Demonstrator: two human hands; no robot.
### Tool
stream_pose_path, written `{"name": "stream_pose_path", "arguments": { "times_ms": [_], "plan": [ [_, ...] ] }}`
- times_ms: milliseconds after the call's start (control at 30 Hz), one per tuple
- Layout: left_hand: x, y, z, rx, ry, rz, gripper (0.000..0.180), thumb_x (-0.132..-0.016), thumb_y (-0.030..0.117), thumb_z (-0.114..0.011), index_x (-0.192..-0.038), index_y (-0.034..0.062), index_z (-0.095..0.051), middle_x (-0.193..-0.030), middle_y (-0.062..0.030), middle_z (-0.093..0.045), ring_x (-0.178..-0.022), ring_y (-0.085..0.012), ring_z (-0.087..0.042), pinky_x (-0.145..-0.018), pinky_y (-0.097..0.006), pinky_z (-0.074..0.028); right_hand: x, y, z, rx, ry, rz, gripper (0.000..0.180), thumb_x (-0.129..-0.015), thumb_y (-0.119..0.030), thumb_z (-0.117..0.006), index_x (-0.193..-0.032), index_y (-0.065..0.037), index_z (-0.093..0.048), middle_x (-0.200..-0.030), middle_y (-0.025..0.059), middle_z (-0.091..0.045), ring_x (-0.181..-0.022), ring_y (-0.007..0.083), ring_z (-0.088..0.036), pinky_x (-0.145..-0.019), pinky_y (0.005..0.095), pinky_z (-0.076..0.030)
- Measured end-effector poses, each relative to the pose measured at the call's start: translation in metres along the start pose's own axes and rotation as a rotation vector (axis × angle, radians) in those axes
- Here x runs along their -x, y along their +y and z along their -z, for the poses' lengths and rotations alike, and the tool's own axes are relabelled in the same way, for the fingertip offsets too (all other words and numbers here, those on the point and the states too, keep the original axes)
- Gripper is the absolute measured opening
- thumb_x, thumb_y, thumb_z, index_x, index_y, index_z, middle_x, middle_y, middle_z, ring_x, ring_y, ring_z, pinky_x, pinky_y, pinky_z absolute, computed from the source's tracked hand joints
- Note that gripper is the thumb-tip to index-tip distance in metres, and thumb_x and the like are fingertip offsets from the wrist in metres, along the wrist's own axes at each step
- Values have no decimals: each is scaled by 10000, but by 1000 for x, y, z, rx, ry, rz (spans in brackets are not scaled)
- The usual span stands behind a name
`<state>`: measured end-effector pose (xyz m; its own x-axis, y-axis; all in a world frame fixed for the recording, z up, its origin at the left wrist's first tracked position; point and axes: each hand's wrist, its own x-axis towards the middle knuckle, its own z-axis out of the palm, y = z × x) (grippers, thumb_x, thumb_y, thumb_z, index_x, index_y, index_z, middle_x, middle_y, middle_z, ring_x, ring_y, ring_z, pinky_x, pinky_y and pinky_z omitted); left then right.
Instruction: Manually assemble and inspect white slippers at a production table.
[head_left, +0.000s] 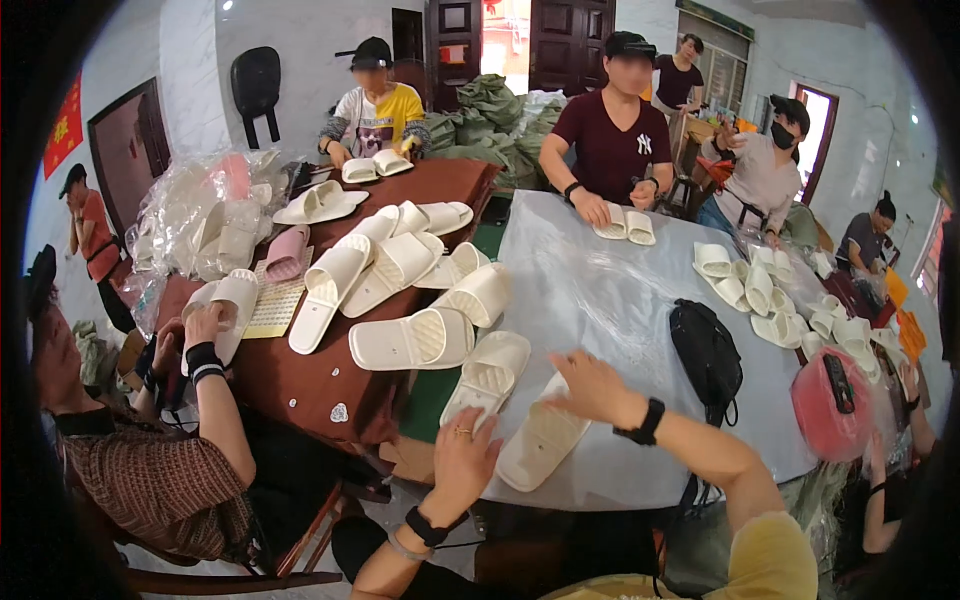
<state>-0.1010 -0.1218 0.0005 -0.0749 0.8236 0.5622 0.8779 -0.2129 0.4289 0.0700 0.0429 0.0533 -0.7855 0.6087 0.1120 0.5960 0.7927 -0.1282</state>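
One cream quilted-strap slipper [492, 370] under L hand [466, 458], second cream flat-soled slipper [538, 448] under R hand [597, 388] on grey plastic-sheeted table [750, 435]; hands apart, grips unclear. Prob. light, flexible; hold sole edges.

Bright; rear doorway [507, 50] overexposed; sheen on plastic sheet [600, 275]; bowed edges, black corners.

Cream-white open-toed slippers [540, 447] against a reddish-brown cloth-covered counter [365, 400] and a pale grey plastic-covered counter [600, 270]
Quilted diamonds pattern the slipper straps [499, 360]; one slipper [288, 253] is pale pink, the fabric backpack [705, 350] black, the rounded case [828, 405] pinkish red, the person's sleeve [772, 560] yellow, wristbands [433, 526] black.
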Motion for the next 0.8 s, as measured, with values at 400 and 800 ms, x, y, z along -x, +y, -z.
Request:
{"name": "stream_pose_path", "arguments": {
  "times_ms": [400, 800],
  "plan": [
    [22, -18, -26, -473, -346, 58, 591, -744, 297, -627, -1212, -16, -445, -1269, -180, -428, -1163, -361, -404, -841, -369, -461, 44, 40, -25, -24, -162, 33, 690, -694, -109, -615, -1323, -170, -340, -1181, 149, -426, -1112, 343, -414, -863, 465, -364],
    [47, 55, -37, -640, -430, -129, 641, -719, 380, -638, -1169, -43, -466, -1165, -219, -469, -1046, -365, -474, -753, -369, -483, 78, 40, -39, -222, 20, 77, 717, -681, 28, -551, -1335, -175, -338, -1203, 167, -422, -1127, 344, -402, -926, 442, -330]
  ]
}}
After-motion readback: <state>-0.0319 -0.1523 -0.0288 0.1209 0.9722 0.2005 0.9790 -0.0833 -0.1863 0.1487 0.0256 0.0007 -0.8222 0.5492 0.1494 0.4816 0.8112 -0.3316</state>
